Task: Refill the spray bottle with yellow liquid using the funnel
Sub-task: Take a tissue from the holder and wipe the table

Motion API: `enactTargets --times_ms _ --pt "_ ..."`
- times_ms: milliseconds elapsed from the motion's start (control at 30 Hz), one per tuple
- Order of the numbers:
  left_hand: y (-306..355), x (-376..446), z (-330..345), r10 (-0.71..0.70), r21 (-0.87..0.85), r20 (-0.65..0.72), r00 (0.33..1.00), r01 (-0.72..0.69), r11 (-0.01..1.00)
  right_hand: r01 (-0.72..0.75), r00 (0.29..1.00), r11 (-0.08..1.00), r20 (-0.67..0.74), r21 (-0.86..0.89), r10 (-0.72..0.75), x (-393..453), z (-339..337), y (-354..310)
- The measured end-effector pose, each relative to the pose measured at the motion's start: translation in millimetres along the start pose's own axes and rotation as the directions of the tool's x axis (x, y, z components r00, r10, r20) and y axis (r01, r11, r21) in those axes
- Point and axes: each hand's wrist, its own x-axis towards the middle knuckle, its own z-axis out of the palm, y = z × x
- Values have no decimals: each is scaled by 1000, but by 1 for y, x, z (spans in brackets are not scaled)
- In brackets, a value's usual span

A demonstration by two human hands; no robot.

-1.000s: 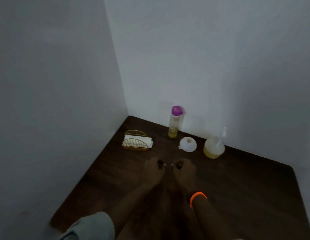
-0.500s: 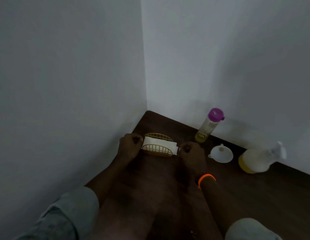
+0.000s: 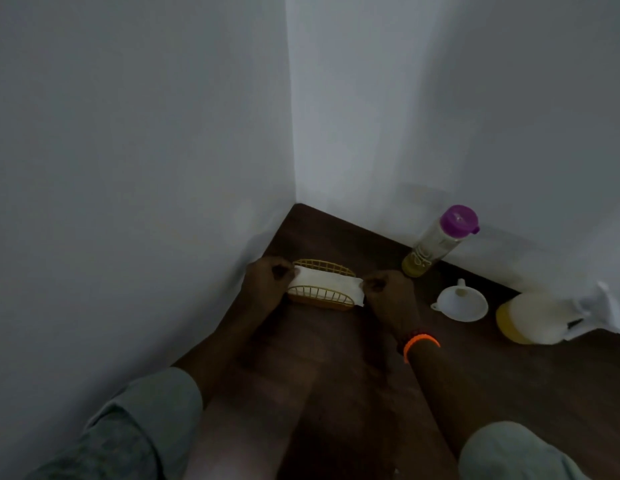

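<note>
A white funnel (image 3: 461,304) lies mouth-up on the dark wooden table (image 3: 509,393). To its right stands a round spray bottle (image 3: 533,318) with yellow liquid low in it and a white trigger head. Behind the funnel, by the wall, is a tall clear bottle (image 3: 436,245) with a purple cap and some yellow liquid at the bottom. My left hand (image 3: 267,280) pinches the left end of a white napkin stack (image 3: 324,282) in a gold wire holder (image 3: 320,299). My right hand (image 3: 388,292), with an orange wristband, pinches the right end.
The table sits in a corner between two white walls (image 3: 146,168). The napkin holder stands close to the left wall. Grey sleeves show at the bottom of the view.
Both hands have gone from the table's middle, fists together, to either end of the napkin holder near the left wall. The view has swung left.
</note>
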Motion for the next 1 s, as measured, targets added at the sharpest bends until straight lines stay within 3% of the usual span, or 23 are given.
enactTargets --times_ms 300,467,833,1000 --pt "-3 0 -4 87 6 -21 996 -87 996 71 998 996 0 -45 -71 4 1 -4" --pt "-1 -8 -15 210 -16 -12 978 -210 978 129 991 989 -12 -74 -130 -3 -3 -3" --pt "44 -45 -55 394 -110 -116 912 -406 907 224 957 974 -193 22 -216 -44 -32 -19" --pt "79 -71 -75 388 -201 -95 917 -400 894 244 943 960 -263 134 -203 -68 -52 -35"
